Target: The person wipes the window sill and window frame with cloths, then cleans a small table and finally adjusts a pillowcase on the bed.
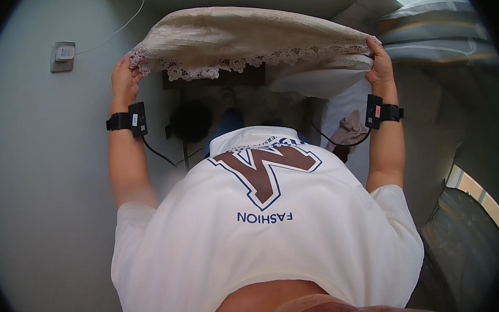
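A cream cloth with a lace edge (240, 33) is stretched between my two hands, held out in front of me at arm's length. My left hand (125, 80) grips its lace corner on the left. On the right, my right hand (378, 62) pinches the other end, where the fabric gathers. The lace border hangs along the lower side, and a paler fold of fabric (327, 81) droops beneath it near my right hand. Each wrist wears a black strapped device with a cable.
A charger (65, 53) with a white cord sits in a wall socket at the left. Below the cloth is a dark round object (191, 121). A crumpled pinkish cloth (349, 130) lies on a white surface at the right. Grey patterned curtains (438, 37) hang by the window.
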### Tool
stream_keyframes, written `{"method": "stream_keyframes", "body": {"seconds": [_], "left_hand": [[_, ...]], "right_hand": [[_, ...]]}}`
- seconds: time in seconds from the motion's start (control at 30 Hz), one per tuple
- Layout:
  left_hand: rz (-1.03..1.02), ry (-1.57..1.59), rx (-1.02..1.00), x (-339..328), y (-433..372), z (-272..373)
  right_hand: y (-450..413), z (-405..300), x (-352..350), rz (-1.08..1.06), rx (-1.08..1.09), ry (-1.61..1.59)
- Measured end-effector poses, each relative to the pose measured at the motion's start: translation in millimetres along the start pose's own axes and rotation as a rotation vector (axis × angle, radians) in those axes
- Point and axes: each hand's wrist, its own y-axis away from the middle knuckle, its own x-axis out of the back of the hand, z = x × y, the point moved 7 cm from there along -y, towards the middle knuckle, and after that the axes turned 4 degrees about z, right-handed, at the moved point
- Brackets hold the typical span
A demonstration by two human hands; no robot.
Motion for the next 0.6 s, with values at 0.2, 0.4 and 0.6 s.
{"method": "stream_keyframes", "body": {"seconds": [0.2,0.4,0.6], "left_hand": [[-0.017,0.090,0.089,-3.5,-41.1,-24.2],[-0.210,0.380,0.040,-43.9,-38.3,-5.1],[-0.191,0.368,-0.047,-2.1,-31.6,-18.6]], "right_hand": [[25.7,-5.6,-14.5,0.048,-0.047,0.126],[12.7,17.9,-6.9,0.030,-0.018,0.097],[38.2,74.7,8.4,-0.053,-0.090,0.078]]}}
